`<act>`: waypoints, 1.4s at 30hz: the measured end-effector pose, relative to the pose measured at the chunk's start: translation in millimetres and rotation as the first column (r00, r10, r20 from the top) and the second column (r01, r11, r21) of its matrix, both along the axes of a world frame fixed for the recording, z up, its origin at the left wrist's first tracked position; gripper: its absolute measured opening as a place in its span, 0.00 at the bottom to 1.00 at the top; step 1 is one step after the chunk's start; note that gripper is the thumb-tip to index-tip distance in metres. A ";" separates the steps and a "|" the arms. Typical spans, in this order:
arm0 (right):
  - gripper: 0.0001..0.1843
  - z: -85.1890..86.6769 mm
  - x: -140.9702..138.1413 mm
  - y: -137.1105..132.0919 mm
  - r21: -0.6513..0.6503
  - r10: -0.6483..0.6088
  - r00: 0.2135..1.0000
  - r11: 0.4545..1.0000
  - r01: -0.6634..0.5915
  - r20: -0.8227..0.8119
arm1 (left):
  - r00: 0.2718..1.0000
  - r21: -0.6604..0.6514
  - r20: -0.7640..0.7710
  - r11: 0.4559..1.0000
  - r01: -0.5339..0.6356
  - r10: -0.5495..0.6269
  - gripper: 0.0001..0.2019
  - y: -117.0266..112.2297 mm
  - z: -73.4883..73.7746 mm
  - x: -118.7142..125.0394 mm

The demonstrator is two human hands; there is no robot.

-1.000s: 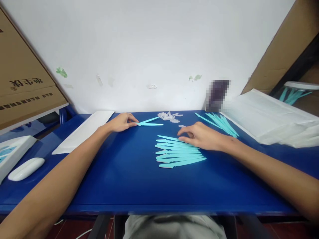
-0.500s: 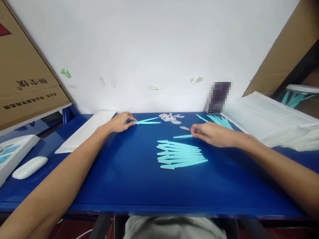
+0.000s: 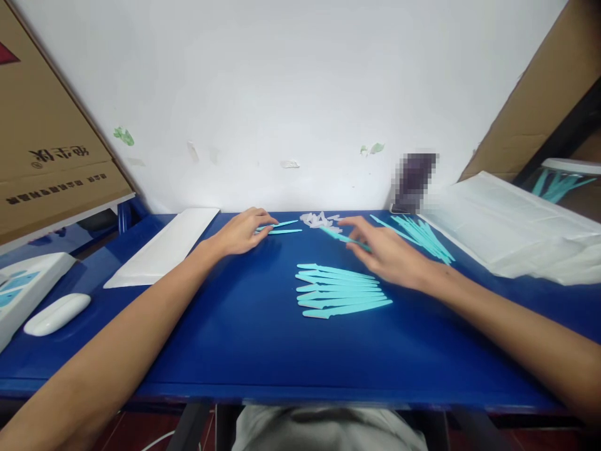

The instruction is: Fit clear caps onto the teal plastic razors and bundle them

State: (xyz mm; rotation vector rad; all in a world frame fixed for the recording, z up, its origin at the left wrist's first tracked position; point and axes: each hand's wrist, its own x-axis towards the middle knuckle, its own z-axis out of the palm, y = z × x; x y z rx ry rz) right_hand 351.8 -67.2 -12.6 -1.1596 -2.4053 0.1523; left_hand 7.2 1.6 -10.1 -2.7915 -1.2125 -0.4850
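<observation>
My right hand (image 3: 387, 254) is raised over the table's right half and holds a turquoise eyebrow razor (image 3: 339, 236). Its index finger is stretched out; the razor's far end points left and the near end is hidden in the hand. My left hand (image 3: 244, 232) hovers low over two eyebrow razors (image 3: 287, 231) lying in a narrow V. Its thumb and fingers are bent but apart; whether they touch the razors is hard to see. Toward me, a fanned row of several razors (image 3: 340, 289) lies flat. Small translucent whitish pieces (image 3: 317, 220) are heaped near the wall.
More turquoise razors (image 3: 425, 237) lie in a bunch at the right. Beside them are white padded envelopes (image 3: 521, 225). On the left are a white sheet-like packet (image 3: 164, 247), a white mouse-shaped object (image 3: 57, 314) and a white box (image 3: 35, 285). Cardboard (image 3: 51, 119) leans at the left.
My right hand has lifted and moved slightly left and away from me, its razor now tilted and its index finger extended. My left hand has slid right over the two razors, which stay put.
</observation>
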 end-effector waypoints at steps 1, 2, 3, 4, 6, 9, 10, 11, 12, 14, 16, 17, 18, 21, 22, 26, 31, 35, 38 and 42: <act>0.20 -2.9 -5.4 -2.4 -0.012 0.032 0.999 0.999 -0.032 0.026 | 0.998 -0.033 0.033 0.998 0.051 -0.050 0.20 -0.9 -0.3 2.8; 0.20 -5.3 -10.6 -4.8 -0.025 0.062 0.997 0.998 -0.061 0.051 | 0.993 -0.060 0.074 0.994 0.095 -0.091 0.20 -1.7 -0.5 5.2; 0.20 -7.2 -15.1 -6.9 -0.036 0.086 0.993 0.996 -0.083 0.077 | 0.987 -0.075 0.114 0.989 0.124 -0.115 0.19 -2.7 -0.6 7.2; 0.20 -8.5 -18.8 -8.3 -0.050 0.103 0.989 0.994 -0.099 0.107 | 0.982 -0.069 0.147 0.989 0.132 -0.120 0.19 -3.8 -0.4 9.0; 0.22 -9.9 -22.8 -8.8 -0.090 0.127 0.980 0.989 -0.114 0.156 | 0.980 -0.002 0.172 0.995 0.101 -0.099 0.17 -6.8 0.7 11.7; 0.22 -9.2 -22.0 -4.4 -0.153 0.149 0.971 0.981 -0.121 0.187 | 0.988 0.104 0.143 0.994 0.041 -0.056 0.17 -12.0 2.9 14.8; 0.21 -8.5 -20.5 -2.3 -0.167 0.152 0.970 0.979 -0.120 0.192 | 0.991 0.120 0.128 0.992 0.027 -0.042 0.17 -13.4 3.3 15.7; 0.20 -7.8 -18.4 -0.1 -0.175 0.148 0.968 0.978 -0.113 0.204 | 0.993 0.127 0.115 0.992 0.016 -0.031 0.17 -14.4 3.4 16.7; 0.18 -7.0 -15.7 1.9 -0.179 0.140 0.964 0.979 -0.100 0.225 | 0.994 0.129 0.106 0.992 0.005 -0.019 0.16 -15.0 3.1 17.6; 0.17 -5.1 -8.3 5.2 -0.177 0.101 0.954 0.983 -0.052 0.281 | 0.996 0.129 0.093 0.992 -0.018 0.006 0.15 -15.0 1.4 19.6; 0.18 -2.2 1.5 7.7 -0.176 0.057 0.940 0.984 0.003 0.335 | 0.996 0.116 0.087 0.993 -0.029 0.019 0.15 -14.2 -0.8 22.6; 0.18 -0.1 6.7 8.6 -0.183 0.049 0.933 0.983 0.019 0.357 | 0.996 0.103 0.091 0.994 -0.030 0.021 0.15 -13.9 -1.9 25.0; 0.19 2.3 11.7 9.1 -0.202 0.057 0.925 0.979 0.022 0.377 | 0.995 0.085 0.101 0.996 -0.027 0.018 0.15 -13.7 -2.8 28.4; 0.19 10.9 22.9 8.7 -0.289 0.125 0.898 0.957 0.002 0.421 | 0.993 0.014 0.120 1.000 0.014 -0.015 0.15 -13.6 -5.0 46.6; 0.19 13.7 25.4 7.8 -0.316 0.138 0.891 0.949 0.007 0.432 | 0.994 -0.004 0.105 0.999 0.042 -0.041 0.16 -13.3 -5.8 55.7; 0.19 22.8 35.5 5.6 -0.383 0.119 0.895 0.922 0.060 0.429 | 0.988 -0.007 -0.044 0.989 0.145 -0.145 0.17 -8.0 -11.1 100.9; 0.15 32.8 59.1 16.1 -0.280 -0.119 0.966 0.942 0.183 0.229 | 0.982 0.055 -0.148 0.991 0.123 -0.114 0.18 3.2 -18.0 141.9; 0.12 32.6 67.4 28.0 -0.223 -0.264 0.963 0.938 0.267 0.046 | 0.971 0.135 -0.199 0.978 0.158 -0.130 0.17 6.9 -21.6 141.0; 0.10 25.2 63.4 34.0 -0.215 -0.256 0.967 0.945 0.247 -0.014 | 0.973 0.111 -0.176 0.979 0.172 -0.151 0.18 10.4 -24.3 132.7; 0.11 17.2 54.0 35.2 -0.149 -0.264 0.964 0.955 0.256 -0.040 | 0.969 0.044 -0.144 0.977 0.209 -0.200 0.17 17.0 -26.1 130.0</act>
